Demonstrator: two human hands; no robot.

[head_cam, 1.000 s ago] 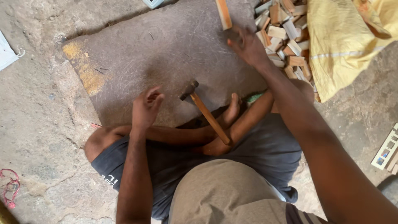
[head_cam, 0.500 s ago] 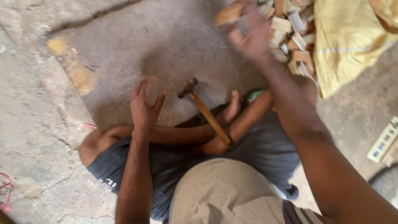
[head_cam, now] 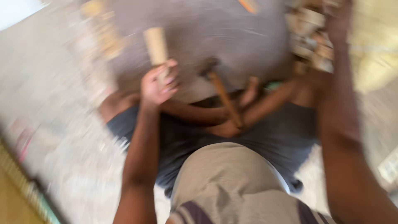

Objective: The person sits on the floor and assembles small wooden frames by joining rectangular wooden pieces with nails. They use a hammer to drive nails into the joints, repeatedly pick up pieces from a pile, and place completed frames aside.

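Left hand point(head_cam: 157, 85) now lifts 1 pale wooden block point(head_cam: 156, 45), grip clamped; right hand's point(head_cam: 338, 20) grip too blurred.

The floor point(head_cam: 62, 137) is rough, pale concrete, heavily blurred. A flat grey stone slab point(head_cam: 232, 45) lies directly on it. A hammer point(head_cam: 222, 93) rests with its head on the slab's near edge. A pile of small wood pieces point(head_cam: 309, 43) lies beside the slab's right edge.
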